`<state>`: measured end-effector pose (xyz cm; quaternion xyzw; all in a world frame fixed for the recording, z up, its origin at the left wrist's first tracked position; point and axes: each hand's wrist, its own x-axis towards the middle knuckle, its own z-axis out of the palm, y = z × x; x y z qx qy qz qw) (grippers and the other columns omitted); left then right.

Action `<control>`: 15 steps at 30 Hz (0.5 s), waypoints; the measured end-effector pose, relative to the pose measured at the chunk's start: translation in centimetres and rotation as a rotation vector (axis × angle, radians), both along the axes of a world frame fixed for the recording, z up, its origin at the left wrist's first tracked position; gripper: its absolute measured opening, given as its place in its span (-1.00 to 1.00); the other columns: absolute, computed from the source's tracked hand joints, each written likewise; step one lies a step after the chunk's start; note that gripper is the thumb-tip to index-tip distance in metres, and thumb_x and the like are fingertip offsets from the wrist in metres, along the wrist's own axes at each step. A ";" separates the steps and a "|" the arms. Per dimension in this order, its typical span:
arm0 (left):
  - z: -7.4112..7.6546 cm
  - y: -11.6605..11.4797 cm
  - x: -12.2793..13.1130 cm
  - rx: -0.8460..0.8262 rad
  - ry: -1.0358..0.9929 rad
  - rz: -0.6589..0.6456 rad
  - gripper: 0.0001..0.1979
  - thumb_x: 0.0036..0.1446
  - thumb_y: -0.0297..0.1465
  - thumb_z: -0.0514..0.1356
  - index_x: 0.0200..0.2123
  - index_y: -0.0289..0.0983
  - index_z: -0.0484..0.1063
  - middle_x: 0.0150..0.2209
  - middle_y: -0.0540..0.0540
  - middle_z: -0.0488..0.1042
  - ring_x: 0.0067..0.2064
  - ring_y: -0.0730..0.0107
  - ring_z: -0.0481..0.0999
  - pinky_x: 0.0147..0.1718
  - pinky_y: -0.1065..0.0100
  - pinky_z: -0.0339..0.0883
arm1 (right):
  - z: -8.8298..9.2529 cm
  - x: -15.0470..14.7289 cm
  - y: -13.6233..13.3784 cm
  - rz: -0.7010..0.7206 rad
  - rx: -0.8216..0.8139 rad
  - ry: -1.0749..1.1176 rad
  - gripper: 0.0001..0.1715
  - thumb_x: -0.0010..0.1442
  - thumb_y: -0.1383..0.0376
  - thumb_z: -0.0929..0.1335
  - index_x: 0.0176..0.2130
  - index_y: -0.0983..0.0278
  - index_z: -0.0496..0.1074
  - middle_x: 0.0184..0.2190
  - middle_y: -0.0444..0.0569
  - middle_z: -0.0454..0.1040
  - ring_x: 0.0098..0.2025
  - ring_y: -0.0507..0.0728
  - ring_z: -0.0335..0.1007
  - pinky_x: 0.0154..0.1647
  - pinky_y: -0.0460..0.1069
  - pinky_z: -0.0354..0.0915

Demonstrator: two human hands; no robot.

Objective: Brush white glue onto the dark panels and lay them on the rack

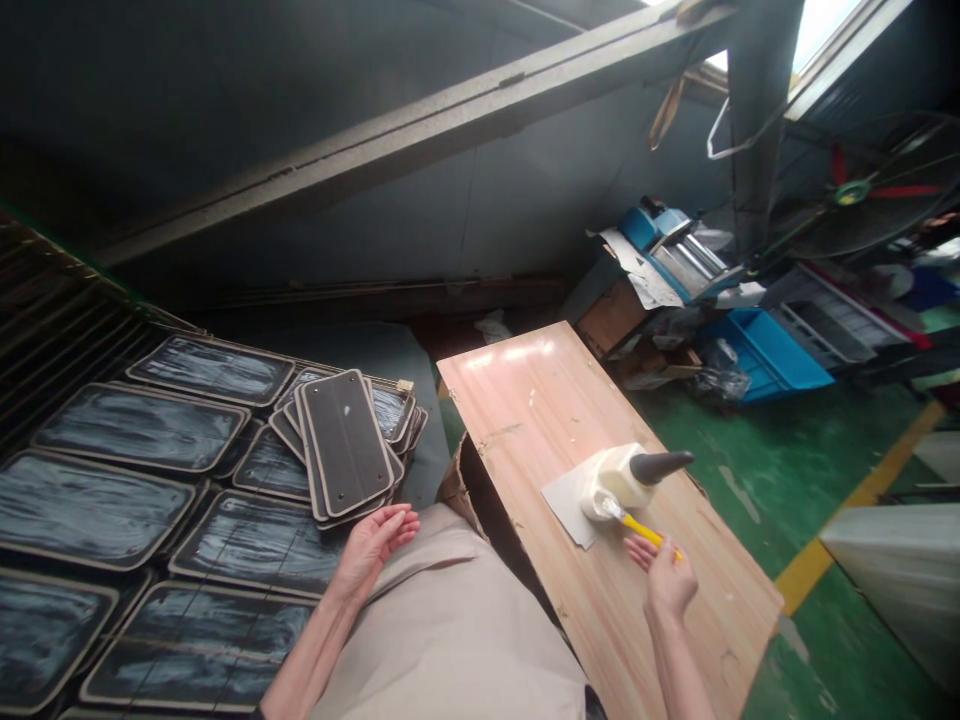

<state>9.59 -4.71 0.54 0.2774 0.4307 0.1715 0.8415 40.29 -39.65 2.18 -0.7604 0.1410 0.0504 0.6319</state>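
My right hand (670, 577) grips the yellow handle of a brush (646, 531). The brush's bristle end dips into the opening of a cream-white plastic bottle (634, 480), which has a dark cone-shaped nozzle. Under the bottle lies a piece of grey card (568, 510) on a wood-grain board (517, 415). Held near my lap, my left hand (379, 540) is empty with its fingers loosely bent. Just beyond it is a loose stack of dark rounded rectangular panels (349, 440) with pale edges. Other such panels (139, 425), streaked with something whitish, lie in rows on the left.
Wire rack bars (60, 290) rise at the far left. Behind the board stand a blue roller machine (679, 245) and a blue plastic crate (776, 355). A large fan (855, 190) is at the upper right, above the green floor (720, 440) with its yellow line.
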 end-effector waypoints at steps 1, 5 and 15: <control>0.1 0.0 0.0 0.006 0.002 -0.004 -0.65 -0.11 -0.42 0.38 -0.22 -0.44 0.46 -0.30 -0.25 0.56 -0.33 0.34 0.57 -0.32 0.42 0.48 | -0.5 0.2 -0.1 -0.070 0.068 0.046 -0.50 0.03 0.03 0.36 -0.20 0.35 0.26 -0.55 -0.06 0.51 -0.53 0.15 0.50 -0.54 -0.01 0.41; 0.2 -0.2 -0.2 0.033 0.006 -0.021 -0.60 -0.13 -0.41 0.39 -0.19 -0.44 0.45 -0.32 -0.25 0.56 -0.35 0.32 0.58 -0.31 0.40 0.48 | -2.2 0.5 -0.5 -0.224 0.196 0.193 -0.84 0.04 0.28 0.31 -0.35 0.31 0.24 -0.56 -0.08 0.49 -0.50 0.10 0.51 -0.49 -0.04 0.43; -1.1 0.1 -1.5 0.061 0.109 -0.060 -0.66 -0.08 -0.27 0.35 -0.34 -0.36 0.35 -0.45 -0.08 0.51 -0.47 0.47 0.53 -0.49 0.51 0.42 | -3.4 0.4 -3.5 -0.282 0.199 0.371 -0.78 -0.04 0.53 0.14 -0.45 0.27 0.25 -0.65 -0.16 0.37 -0.66 0.02 0.37 -0.65 -0.09 0.36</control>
